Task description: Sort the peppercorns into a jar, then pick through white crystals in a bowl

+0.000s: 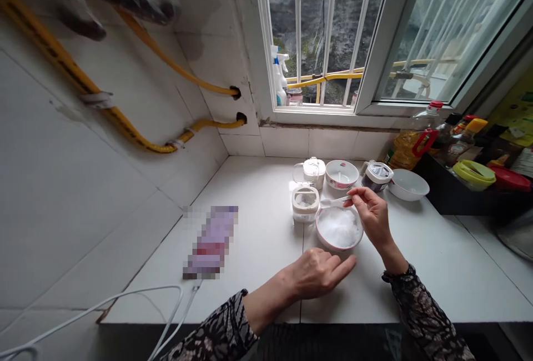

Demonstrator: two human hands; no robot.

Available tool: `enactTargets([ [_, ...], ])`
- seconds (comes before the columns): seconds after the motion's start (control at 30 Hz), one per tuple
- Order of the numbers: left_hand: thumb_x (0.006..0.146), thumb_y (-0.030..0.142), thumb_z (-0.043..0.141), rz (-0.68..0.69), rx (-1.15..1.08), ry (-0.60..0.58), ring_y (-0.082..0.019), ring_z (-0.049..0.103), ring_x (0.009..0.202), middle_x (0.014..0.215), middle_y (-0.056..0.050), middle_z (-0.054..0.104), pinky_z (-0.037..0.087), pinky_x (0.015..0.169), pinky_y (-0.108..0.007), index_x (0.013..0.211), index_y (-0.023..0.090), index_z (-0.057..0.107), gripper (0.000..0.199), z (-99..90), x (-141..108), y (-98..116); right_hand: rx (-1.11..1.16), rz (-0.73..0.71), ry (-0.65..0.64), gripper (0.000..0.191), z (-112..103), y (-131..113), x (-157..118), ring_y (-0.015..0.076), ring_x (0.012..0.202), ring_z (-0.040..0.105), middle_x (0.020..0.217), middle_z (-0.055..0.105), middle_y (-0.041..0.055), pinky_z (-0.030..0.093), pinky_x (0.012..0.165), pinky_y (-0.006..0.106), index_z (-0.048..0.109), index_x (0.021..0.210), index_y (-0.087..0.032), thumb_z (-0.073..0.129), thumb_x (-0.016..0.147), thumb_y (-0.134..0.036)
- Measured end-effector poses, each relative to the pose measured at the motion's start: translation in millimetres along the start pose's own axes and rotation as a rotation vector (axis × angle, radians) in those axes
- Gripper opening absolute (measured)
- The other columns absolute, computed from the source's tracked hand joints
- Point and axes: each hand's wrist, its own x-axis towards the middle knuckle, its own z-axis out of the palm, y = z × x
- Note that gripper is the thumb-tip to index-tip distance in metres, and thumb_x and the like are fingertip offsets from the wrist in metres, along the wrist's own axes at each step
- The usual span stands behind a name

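My right hand [370, 219] pinches the handle of a small white spoon [331, 202], held level over the back rim of a bowl [339, 247]. White powder or fine grains [339, 226] fill this bowl; whether the spoon carries any is too small to tell. Just in front of the bowl is my left hand [318, 273], its index finger stretched out to the right and the others loosely bent, with nothing visible in it. Left of the spoon stands a square clear jar [305, 211] with white contents. Behind it is a second jar [314, 171] with its clear lid raised.
Behind the spoon sits a flower-patterned bowl [341, 178] with a white spoon inside. A jar of dark contents [377, 175] and a white bowl [408, 186] stand to its right. An oil bottle [410, 141] is by the window. A blurred-out purple object [212, 244] and white cable [177, 294] lie left.
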Motion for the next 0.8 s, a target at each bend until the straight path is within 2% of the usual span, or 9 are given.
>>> enactTargets([
  [0.17, 0.092, 0.006, 0.043, -0.021, -0.011, 0.096, -0.010, 0.047, 0.042, 0.054, 0.005, 0.050, 0.034, 0.039, -0.023, 0.107, 0.008, 0.060, 0.023, -5.5, 1.8, 0.6, -0.367, -0.348, -0.088, 0.013, -8.7, -6.6, -0.3, 0.0180, 0.065, 0.059, 0.066, 0.064, 0.0003, 0.048, 0.068, 0.033, 0.060, 0.078, -0.022, 0.050, 0.083, -0.016],
  [0.3, 0.093, 0.006, 0.043, -0.063, -0.001, 0.148, -0.010, 0.048, 0.045, 0.055, 0.004, 0.050, 0.034, 0.040, -0.024, 0.104, 0.008, 0.062, 0.022, -11.5, 2.6, -2.7, -0.498, -0.568, -0.232, 0.017, -11.5, -10.7, 1.7, 0.0155, 0.057, 0.053, 0.060, 0.059, -0.0024, 0.047, 0.073, 0.035, 0.057, 0.078, -0.022, 0.046, 0.082, -0.009],
  [0.4, 0.092, 0.005, 0.045, -0.083, -0.004, 0.149, -0.011, 0.048, 0.046, 0.056, 0.004, 0.051, 0.034, 0.040, -0.024, 0.110, 0.005, 0.061, 0.024, -12.9, 2.3, -3.9, -0.493, -0.620, -0.251, 0.018, -13.5, -14.4, 1.6, 0.0150, 0.056, 0.052, 0.060, 0.057, -0.0030, 0.047, 0.073, 0.035, 0.056, 0.080, -0.022, 0.045, 0.082, -0.007],
  [0.53, 0.091, 0.004, 0.047, -0.121, 0.007, 0.145, -0.011, 0.049, 0.047, 0.058, 0.004, 0.053, 0.035, 0.040, -0.024, 0.116, 0.001, 0.058, 0.027, -11.4, 1.0, -5.0, -0.530, -0.684, -0.199, 0.019, -19.8, -20.3, 1.5, 0.0142, 0.052, 0.045, 0.060, 0.056, -0.0034, 0.046, 0.076, 0.037, 0.055, 0.081, -0.022, 0.046, 0.080, -0.006],
  [0.8, 0.094, 0.003, 0.042, -0.163, -0.008, 0.129, -0.010, 0.048, 0.044, 0.056, 0.004, 0.054, 0.031, 0.040, -0.026, 0.109, 0.007, 0.059, 0.023, -8.5, -0.3, -8.4, -0.610, -0.693, -0.158, 0.020, -39.1, -23.3, 9.7, 0.0138, 0.049, 0.040, 0.057, 0.054, -0.0041, 0.046, 0.076, 0.037, 0.055, 0.080, -0.023, 0.046, 0.079, -0.005],
])
